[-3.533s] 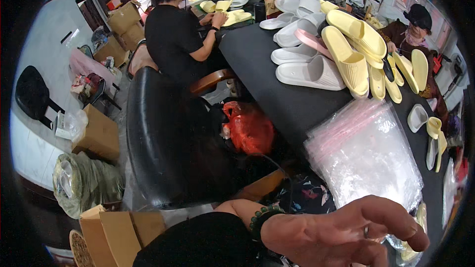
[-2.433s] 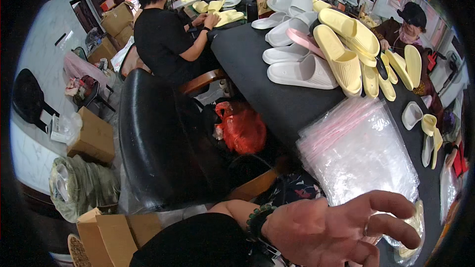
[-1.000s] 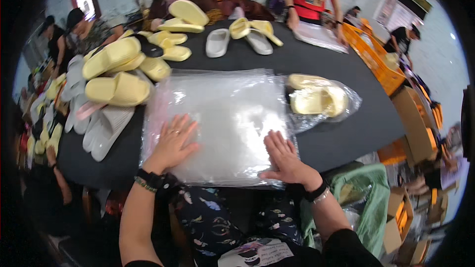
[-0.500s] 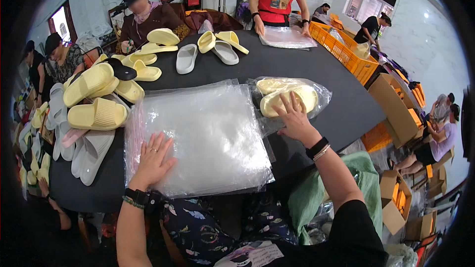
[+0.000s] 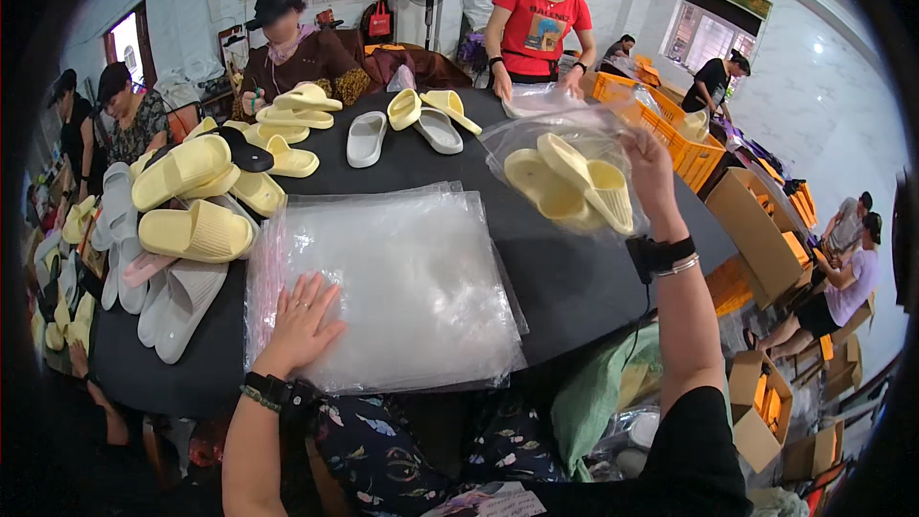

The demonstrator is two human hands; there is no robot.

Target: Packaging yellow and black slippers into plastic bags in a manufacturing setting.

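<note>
A: Right hand (image 5: 653,172) up over the right side of the table (image 5: 574,297), fingers curled tight on the edge of a clear bag (image 5: 517,139), two yellow slippers (image 5: 607,190) inside, and it looks lifted off the tabletop!

B: And there's the danger. The weight seems to hang from one gathered edge. Thin plastic could stretch or split there, or simply slip from the fingers.

A: Where's the bag's mouth?

B: Can't tell, nor whether it's sealed. If it's loose and tips downward, the slippers could slide out; they sit aslant in there.

A: Left hand (image 5: 306,324) now: flat, fingers spread, palm down on the near left part of the stack of flat bags (image 5: 402,278). Gripping nothing, only pressing.

B: Glossy, that stack, and its near side reaches the table's near edge. A careless drag could fan the sheets out or send some towards the lap.

A: Far side, a co-worker (image 5: 541,19) in red has a pile of plastic (image 5: 548,101), near the lifted bag.

B: A wide swing could brush it. And look left: the slipper heap (image 5: 196,230), piled loosely right beside the stack. One nudge could topple a slipper.

A: Thin black cord (image 5: 645,311), too, hanging by the right wrist!

B: That could snag on the near edge if the arm reaches far.
</note>
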